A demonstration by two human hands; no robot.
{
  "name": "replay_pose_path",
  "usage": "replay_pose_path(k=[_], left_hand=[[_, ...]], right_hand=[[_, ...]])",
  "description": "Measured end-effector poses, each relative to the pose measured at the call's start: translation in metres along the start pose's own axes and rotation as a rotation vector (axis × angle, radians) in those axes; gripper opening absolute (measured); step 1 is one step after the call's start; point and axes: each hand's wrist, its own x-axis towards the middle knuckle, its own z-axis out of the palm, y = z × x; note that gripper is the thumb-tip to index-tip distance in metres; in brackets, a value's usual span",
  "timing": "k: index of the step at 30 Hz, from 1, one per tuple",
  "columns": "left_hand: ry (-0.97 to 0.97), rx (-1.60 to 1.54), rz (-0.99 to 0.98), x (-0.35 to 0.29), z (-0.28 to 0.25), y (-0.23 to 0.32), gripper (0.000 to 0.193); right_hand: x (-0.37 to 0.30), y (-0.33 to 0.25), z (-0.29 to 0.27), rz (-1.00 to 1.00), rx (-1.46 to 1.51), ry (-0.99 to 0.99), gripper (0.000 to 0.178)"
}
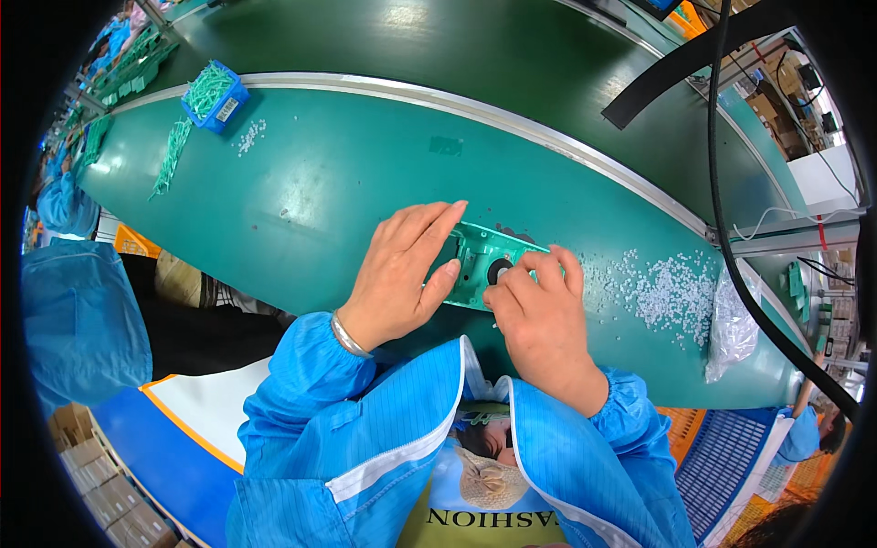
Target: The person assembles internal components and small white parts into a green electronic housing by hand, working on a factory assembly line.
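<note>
A green plastic housing (473, 256) lies on the green bench top in front of me, its hollow side up. Inside it sits a black round part (499, 270), partly covered by fingers. My left hand (395, 265) holds the housing's left end, thumb at the near side and long fingers reaching toward its far corner. Over the right half is my right hand (545, 315), its fingers curled and bunched against the housing beside the black part. Whatever those fingertips pinch is hidden. Small white pieces (671, 294) are scattered to the right of this hand.
A clear plastic bag (734, 324) lies at the bench's right end. At far left stands a blue bin (221, 102) of green strips, with loose strips (171, 157) beside it. A black cable (722, 183) hangs at right. Another person's sleeve (82, 320) is at left.
</note>
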Motion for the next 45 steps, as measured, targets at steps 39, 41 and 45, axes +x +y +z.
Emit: replay_pose_path(k=[39, 41, 45], left_hand=[[0.154, -0.055, 0.066, 0.002, 0.013, -0.009, 0.056], [0.143, -0.078, 0.086, 0.005, 0.012, -0.011, 0.055], [0.145, -0.054, 0.133, 0.009, 0.014, -0.012, 0.054]], right_hand=[[-0.016, 0.05, -0.004, 0.15, 0.385, 0.096, 0.033], [-0.019, 0.054, -0.02, 0.185, 0.428, -0.046, 0.068], [-0.028, 0.058, -0.008, 0.073, 0.376, -0.241, 0.11]])
